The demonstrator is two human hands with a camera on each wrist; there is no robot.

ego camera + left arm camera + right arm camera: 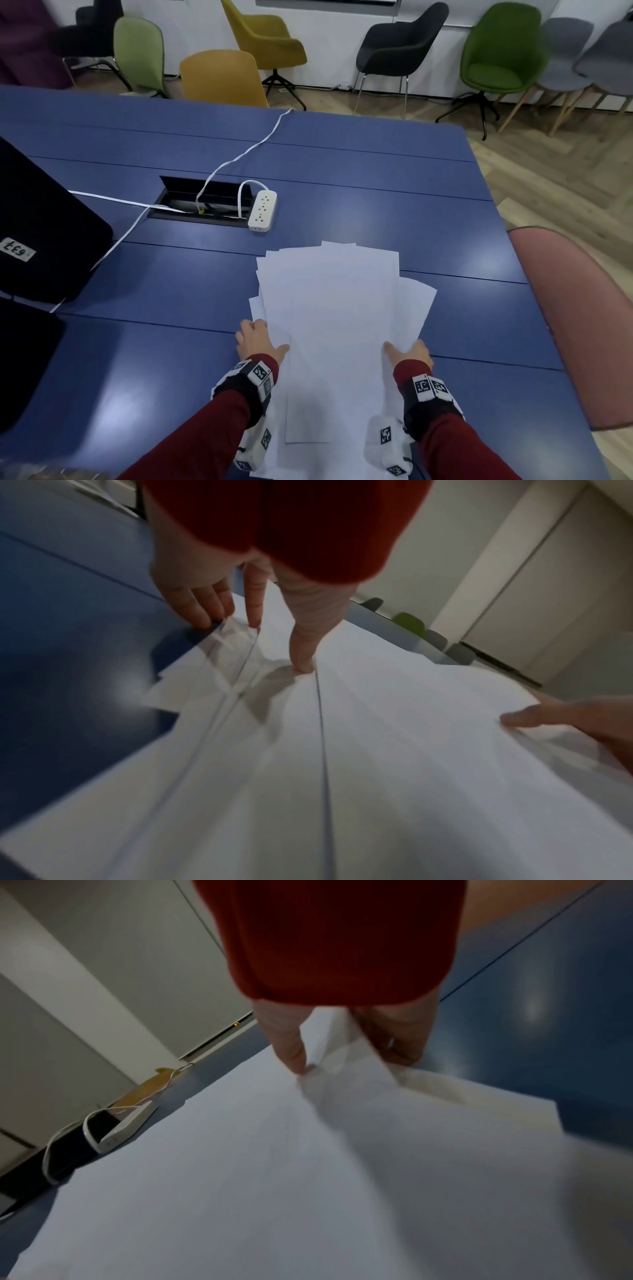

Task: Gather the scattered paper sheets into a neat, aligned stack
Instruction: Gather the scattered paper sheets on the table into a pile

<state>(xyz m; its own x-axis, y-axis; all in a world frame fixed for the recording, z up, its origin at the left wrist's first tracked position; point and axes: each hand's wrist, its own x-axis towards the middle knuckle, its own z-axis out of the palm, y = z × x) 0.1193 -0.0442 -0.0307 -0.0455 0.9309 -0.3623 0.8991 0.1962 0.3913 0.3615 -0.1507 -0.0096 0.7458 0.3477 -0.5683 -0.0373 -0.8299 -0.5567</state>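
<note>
White paper sheets (329, 308) lie fanned and overlapping on the blue table (376, 164), near its front edge, between both forearms. Left hand (257, 339) is at the pile's left edge, palm down, fingers straight and spread, thumb tip pressing on top of the paper, gripping nothing. Right hand (409, 351) is at the right edge, thumb on top and fingers under, pinching the lifted edge of some sheets. White power strip (262, 210) sits beyond the pile.
</note>
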